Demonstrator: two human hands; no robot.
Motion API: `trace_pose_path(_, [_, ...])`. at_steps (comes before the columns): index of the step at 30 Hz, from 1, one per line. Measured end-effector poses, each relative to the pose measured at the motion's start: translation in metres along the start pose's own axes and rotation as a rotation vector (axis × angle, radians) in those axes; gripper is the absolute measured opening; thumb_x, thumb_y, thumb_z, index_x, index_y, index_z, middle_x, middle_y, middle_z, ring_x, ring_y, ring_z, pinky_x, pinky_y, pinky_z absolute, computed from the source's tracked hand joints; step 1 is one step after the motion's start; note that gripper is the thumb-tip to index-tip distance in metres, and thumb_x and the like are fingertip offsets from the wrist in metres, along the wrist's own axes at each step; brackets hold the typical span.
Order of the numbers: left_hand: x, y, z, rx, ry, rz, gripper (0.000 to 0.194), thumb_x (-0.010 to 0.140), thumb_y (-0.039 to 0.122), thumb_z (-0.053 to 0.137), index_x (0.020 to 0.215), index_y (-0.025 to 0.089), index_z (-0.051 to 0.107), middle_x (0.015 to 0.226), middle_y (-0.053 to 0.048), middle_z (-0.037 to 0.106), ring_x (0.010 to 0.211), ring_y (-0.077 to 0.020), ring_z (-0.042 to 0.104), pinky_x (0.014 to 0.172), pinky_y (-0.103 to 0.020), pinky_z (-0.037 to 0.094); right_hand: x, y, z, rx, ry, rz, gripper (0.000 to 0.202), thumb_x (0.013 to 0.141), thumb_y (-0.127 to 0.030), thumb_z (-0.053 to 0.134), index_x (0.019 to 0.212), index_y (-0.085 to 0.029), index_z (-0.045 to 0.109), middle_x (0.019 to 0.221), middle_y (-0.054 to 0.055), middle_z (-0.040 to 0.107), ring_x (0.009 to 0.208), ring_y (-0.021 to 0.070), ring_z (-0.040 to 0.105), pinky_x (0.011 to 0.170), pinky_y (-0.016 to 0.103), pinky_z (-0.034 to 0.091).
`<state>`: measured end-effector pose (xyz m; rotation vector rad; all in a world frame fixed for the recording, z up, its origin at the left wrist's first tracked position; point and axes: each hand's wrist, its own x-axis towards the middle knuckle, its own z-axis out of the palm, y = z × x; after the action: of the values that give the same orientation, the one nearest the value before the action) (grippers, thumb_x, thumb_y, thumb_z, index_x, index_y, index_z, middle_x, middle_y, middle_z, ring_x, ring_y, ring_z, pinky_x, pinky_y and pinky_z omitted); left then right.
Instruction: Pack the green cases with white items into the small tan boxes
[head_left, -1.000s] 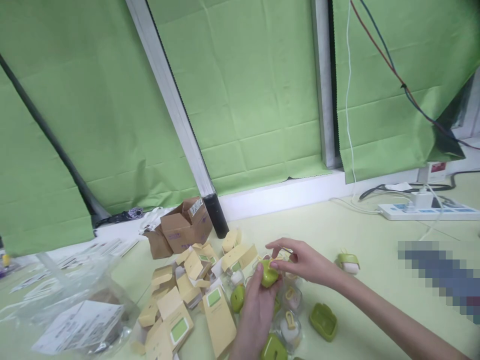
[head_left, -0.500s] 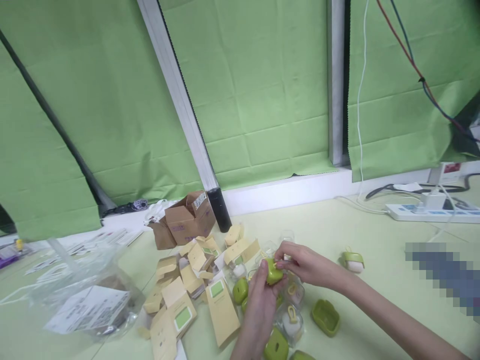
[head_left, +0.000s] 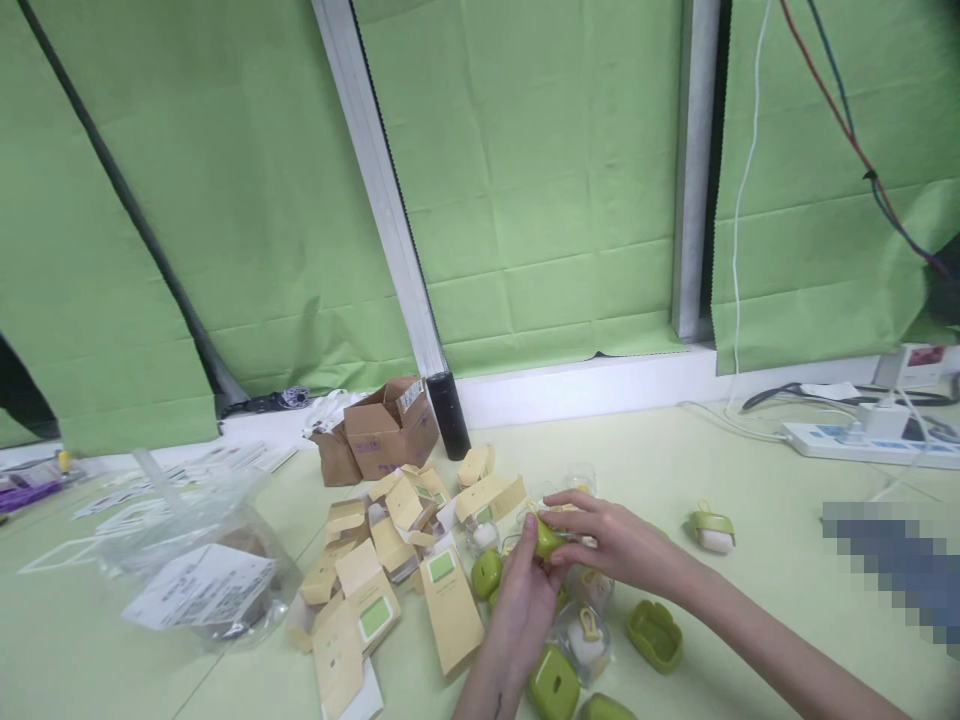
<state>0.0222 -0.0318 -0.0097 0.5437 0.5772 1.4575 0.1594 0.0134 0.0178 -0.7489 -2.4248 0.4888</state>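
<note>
A small green plastic case [head_left: 548, 541] is gripped in my left hand [head_left: 523, 592], thumb along its side. My right hand [head_left: 600, 530] closes on the same case from the right, fingers over the top and thumb below. Beneath and around both hands lie clear cases holding white pieces with yellow loops, one of them a clear case [head_left: 587, 643] near my left wrist. Green shells are there too: a slotted green piece [head_left: 555, 684] at the bottom and an open green shell [head_left: 655, 636], hollow side up, below my right forearm.
Opened cream cardboard boxes [head_left: 451, 612] lie heaped left of my hands. Behind them stand a brown carton [head_left: 386, 440] and a black cylinder [head_left: 448, 418]. A clear plastic bag [head_left: 262, 545] is at the left. A green-and-white piece [head_left: 712, 528] and a power strip [head_left: 817, 440] are to the right.
My right fingers have gone from a pinch at the yellow loop to a wider grasp around the green case. The case appears tilted differently. The whole view has shifted slightly.
</note>
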Motion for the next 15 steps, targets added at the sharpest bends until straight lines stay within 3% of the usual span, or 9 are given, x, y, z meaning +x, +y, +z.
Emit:
trace_pose_path(3, [0.001, 0.002, 0.0, -0.023, 0.019, -0.006, 0.028, 0.082, 0.031, 0.057, 0.1, 0.009, 0.062, 0.087, -0.008, 0.067, 0.069, -0.0102, 0.061, 0.072, -0.022, 0.053, 0.001, -0.002, 0.009, 0.176, 0.045, 0.048, 0.039, 0.086, -0.035, 0.053, 0.125, -0.028, 0.051, 0.127, 0.005, 0.053, 0.109, 0.0234, 0.054, 0.092, 0.039, 0.046])
trace_pose_path(6, [0.001, 0.005, 0.0, -0.083, 0.022, -0.009, 0.027, 0.084, 0.03, 0.055, 0.099, 0.009, 0.062, 0.094, -0.011, 0.068, 0.083, -0.0154, 0.064, 0.079, -0.026, 0.053, 0.002, -0.002, 0.013, 0.4, 0.095, 0.192, 0.04, 0.086, -0.041, 0.051, 0.123, -0.027, 0.051, 0.123, 0.006, 0.055, 0.078, 0.0165, 0.063, 0.063, 0.03, 0.057])
trace_pose_path(8, [0.002, 0.006, 0.0, -0.135, -0.018, -0.02, 0.027, 0.086, 0.028, 0.049, 0.097, 0.008, 0.063, 0.097, -0.013, 0.068, 0.092, -0.0191, 0.064, 0.083, -0.03, 0.052, 0.003, -0.001, 0.01, 0.476, 0.121, 0.258, 0.035, 0.086, -0.045, 0.048, 0.113, -0.025, 0.058, 0.117, 0.006, 0.058, 0.055, 0.0096, 0.058, 0.043, 0.023, 0.053])
trace_pose_path(11, [0.002, 0.006, -0.002, -0.168, -0.067, -0.034, 0.023, 0.085, 0.018, 0.045, 0.096, 0.008, 0.063, 0.094, -0.013, 0.069, 0.095, -0.0205, 0.063, 0.088, -0.033, 0.05, 0.003, 0.0, 0.004, 0.48, 0.15, 0.273, 0.033, 0.084, -0.047, 0.049, 0.105, -0.023, 0.06, 0.108, 0.005, 0.061, 0.046, 0.0058, 0.049, 0.039, 0.021, 0.049])
trace_pose_path(15, [-0.002, 0.004, -0.001, -0.036, -0.084, 0.006, 0.023, 0.08, 0.011, 0.054, 0.1, 0.012, 0.062, 0.093, -0.008, 0.069, 0.095, -0.0184, 0.063, 0.088, -0.029, 0.048, 0.001, -0.003, 0.0, 0.517, 0.158, 0.287, 0.033, 0.083, -0.049, 0.05, 0.1, -0.021, 0.06, 0.102, 0.004, 0.062, 0.047, 0.0066, 0.049, 0.038, 0.021, 0.047])
